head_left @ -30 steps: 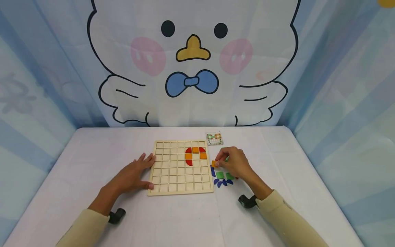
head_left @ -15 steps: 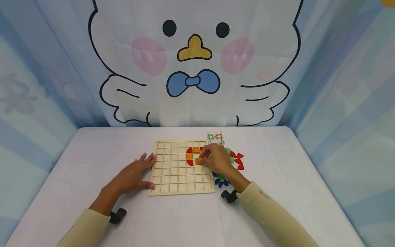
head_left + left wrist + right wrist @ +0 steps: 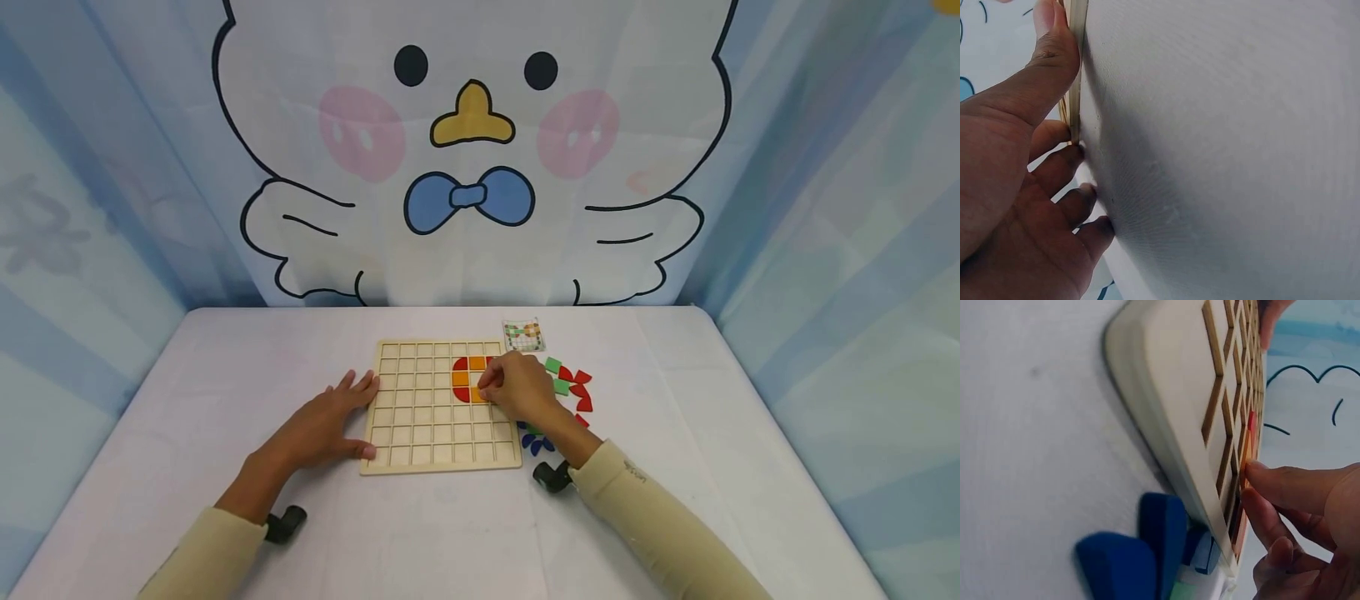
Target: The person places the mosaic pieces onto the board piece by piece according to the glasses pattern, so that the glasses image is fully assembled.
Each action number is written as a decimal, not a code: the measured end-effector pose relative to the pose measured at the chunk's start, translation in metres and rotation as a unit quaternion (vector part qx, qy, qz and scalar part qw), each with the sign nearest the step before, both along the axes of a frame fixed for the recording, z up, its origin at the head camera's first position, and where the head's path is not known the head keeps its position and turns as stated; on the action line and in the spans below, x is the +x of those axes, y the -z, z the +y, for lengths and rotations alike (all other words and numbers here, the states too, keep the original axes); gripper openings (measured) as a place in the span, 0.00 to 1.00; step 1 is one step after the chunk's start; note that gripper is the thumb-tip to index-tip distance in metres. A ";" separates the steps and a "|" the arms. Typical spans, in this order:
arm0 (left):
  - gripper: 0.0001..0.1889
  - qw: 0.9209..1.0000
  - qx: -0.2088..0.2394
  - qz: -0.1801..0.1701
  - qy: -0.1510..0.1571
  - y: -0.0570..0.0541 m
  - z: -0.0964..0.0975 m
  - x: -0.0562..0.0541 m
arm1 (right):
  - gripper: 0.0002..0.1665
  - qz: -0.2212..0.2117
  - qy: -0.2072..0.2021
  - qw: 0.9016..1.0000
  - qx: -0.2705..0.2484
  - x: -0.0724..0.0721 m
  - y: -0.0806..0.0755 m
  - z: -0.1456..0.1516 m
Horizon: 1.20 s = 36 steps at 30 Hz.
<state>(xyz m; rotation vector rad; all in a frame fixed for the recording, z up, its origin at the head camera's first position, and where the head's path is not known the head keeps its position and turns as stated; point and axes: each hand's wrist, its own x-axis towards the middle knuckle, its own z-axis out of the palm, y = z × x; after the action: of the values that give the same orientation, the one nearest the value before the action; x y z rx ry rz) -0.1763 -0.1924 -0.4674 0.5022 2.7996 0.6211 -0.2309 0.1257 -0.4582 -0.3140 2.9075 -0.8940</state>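
Orange square (image 3: 476, 396): small, flat, plain in color, straight-sided. Location: in the wooden board (image 3: 420, 417), at the lower row of the colored group, directly right of a red piece. Its right part is covered by the fingers; whether it is fully seated cannot be determined.

Right hand (image 3: 521, 385): grasping. Thumb and forefinger pinch the orange square at the board surface.

Left hand (image 3: 327, 423): released, fingers spread. Fingertips and thumb touch the left edge of the board, with the thumb at the near corner.

Board: one unit, pale wood, with a raised frame and thin raised strips that form square cells. It lies flat on the bench (image 3: 450, 533), which has a white cover.

Quantities, head view:
- Orange squares on the board: three visible, including the one pinched.
- Red rounded pieces (image 3: 461, 394) on the board: three visible, one mostly hidden behind the right hand.
- Loose red pieces (image 3: 578, 390), right of the board: five visible, the nearest partly hidden by the wrist.
- Loose green squares (image 3: 562, 387): three visible, one partly hidden by the forearm.
- Blue pieces (image 3: 535, 447), near the right edge of the board: several, overlapping; exact count unclear.
- Pattern card (image 3: 523, 335): one, just beside the far right corner of the board.
- Hands: two.
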 end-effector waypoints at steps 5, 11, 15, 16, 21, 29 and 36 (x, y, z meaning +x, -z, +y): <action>0.60 1.000 0.000 -0.002 0.000 0.000 0.000 0.000 | 0.07 -0.009 0.008 1.000 -0.010 0.000 -0.001 0.010; 0.60 1.000 0.001 -0.001 0.002 0.001 -0.001 0.000 | 0.07 -0.004 0.044 0.999 -0.005 -0.004 -0.003 0.029; 0.60 1.000 0.003 -0.002 0.000 0.001 -0.002 0.000 | 0.07 0.002 0.065 0.998 0.003 -0.008 -0.007 0.044; 0.60 1.000 0.003 -0.001 0.000 0.001 -0.002 0.000 | 0.08 0.001 0.070 0.998 0.004 -0.008 -0.008 0.048; 0.59 1.000 0.005 0.000 0.003 0.001 -0.002 -0.001 | 0.09 -0.010 0.087 0.996 0.009 -0.009 -0.010 0.065; 0.60 1.000 -0.002 -0.002 -0.001 0.001 -0.002 -0.002 | 0.11 -0.019 0.104 0.994 0.021 -0.010 -0.009 0.090; 0.60 1.000 -0.003 -0.002 0.000 -0.001 0.000 0.000 | 0.12 -0.026 0.128 0.991 0.031 -0.012 -0.007 0.108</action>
<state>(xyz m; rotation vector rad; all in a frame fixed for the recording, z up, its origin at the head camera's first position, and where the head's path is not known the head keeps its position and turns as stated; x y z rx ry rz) -0.1762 -0.1929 -0.4663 0.4999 2.7974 0.6140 -0.2426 0.2338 -0.4516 0.0897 2.9632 -0.8249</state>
